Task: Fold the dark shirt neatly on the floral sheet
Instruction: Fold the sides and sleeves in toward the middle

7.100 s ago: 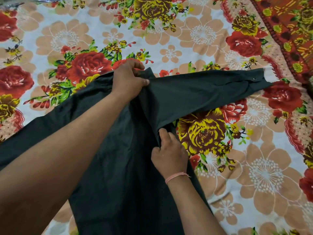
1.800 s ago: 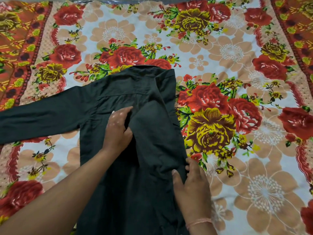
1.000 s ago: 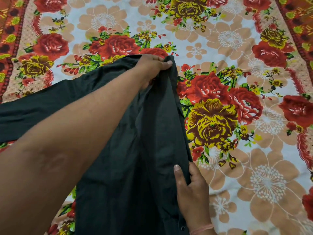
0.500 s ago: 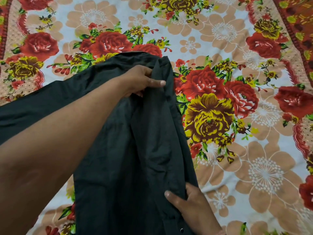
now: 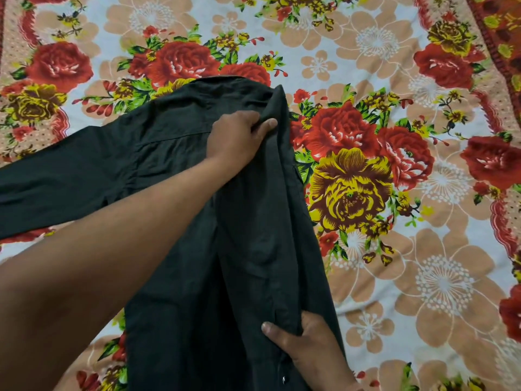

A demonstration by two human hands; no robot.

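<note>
Dark shirt point(image 5: 248, 249) lies on floral sheet point(image 5: 423, 277), long axis running from collar at far end toward the person. Folded right panel is pinched near the collar by left hand point(image 5: 239, 136), fingers closed on cloth; right hand point(image 5: 307, 345) grips the near edge. Unfolded left sleeve point(image 5: 56, 187) extends left of the fingers, likely next. No containers seen.

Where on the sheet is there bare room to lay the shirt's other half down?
Free: the floral sheet right of the dark shirt, and the strip beyond its collar. Crowded: the left, where the sleeve lies spread and the left hand and right hand pinch the fold.
</note>
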